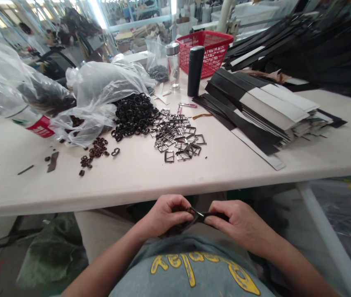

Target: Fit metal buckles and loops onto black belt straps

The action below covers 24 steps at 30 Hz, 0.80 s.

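Note:
Just in front of the table's near edge, my left hand (pixel 172 214) pinches a shiny metal buckle (pixel 197 213) between thumb and fingers. My right hand (pixel 235 218) is closed on a dark strap (pixel 208 214), which meets the buckle between the hands. Exactly how the strap passes through it is too small to tell. On the table beyond lies a heap of metal buckles (pixel 175 134). Left of that heap is a pile of black loops (pixel 135 113), and several small brown loops (pixel 97 150) are scattered nearer the edge.
Stacked black and white strips (pixel 265 99) cover the table's right side. Behind stand a black flask (pixel 195 70), a glass bottle (pixel 173 68) and a red basket (pixel 215 45). Clear plastic bags (pixel 101 82) and a labelled plastic bottle (pixel 41 126) lie at left.

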### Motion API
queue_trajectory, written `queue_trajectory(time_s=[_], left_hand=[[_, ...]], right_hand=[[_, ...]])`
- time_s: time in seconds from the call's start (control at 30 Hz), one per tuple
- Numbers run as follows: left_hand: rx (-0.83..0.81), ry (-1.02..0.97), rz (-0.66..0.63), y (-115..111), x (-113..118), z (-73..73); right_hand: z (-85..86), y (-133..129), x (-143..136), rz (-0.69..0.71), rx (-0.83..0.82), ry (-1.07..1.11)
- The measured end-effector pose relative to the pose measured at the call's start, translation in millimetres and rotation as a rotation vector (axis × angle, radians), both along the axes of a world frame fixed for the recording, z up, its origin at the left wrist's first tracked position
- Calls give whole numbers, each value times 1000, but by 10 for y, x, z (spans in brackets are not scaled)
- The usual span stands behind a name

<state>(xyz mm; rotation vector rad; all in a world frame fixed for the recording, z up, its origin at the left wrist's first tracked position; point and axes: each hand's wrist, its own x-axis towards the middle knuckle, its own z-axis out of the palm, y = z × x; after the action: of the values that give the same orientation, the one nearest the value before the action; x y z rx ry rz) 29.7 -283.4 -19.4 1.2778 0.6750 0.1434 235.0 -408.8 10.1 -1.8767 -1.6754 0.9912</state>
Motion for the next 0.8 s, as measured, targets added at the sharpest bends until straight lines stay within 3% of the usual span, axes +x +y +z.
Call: queue_trajectory(time_s=[0.17, 0.27, 0.37, 0.43, 0.53, 0.6, 0.7, 0.8], left_hand=[[499, -139, -300, -51, 143, 66], [686, -235, -361, -75, 286, 114], [583, -230, -217, -56, 424, 116], [340, -226, -66, -20, 511, 91], [39, -207, 111, 31, 628, 55], [-13, -194, 163, 42, 687, 41], [-50, -217, 165, 10, 749, 15], [-78, -263, 134, -62, 795, -39]], right_hand=[[341, -41, 151, 224, 326, -467], [579, 51, 161, 351, 545, -674], [776, 210, 200, 395, 695, -778], [824, 278, 268, 265, 798, -770], [700, 243, 375, -126, 868, -590], [502, 159, 399, -296, 742, -400], [159, 57, 326, -265, 413, -27], [-101, 46, 182, -249, 311, 370]])
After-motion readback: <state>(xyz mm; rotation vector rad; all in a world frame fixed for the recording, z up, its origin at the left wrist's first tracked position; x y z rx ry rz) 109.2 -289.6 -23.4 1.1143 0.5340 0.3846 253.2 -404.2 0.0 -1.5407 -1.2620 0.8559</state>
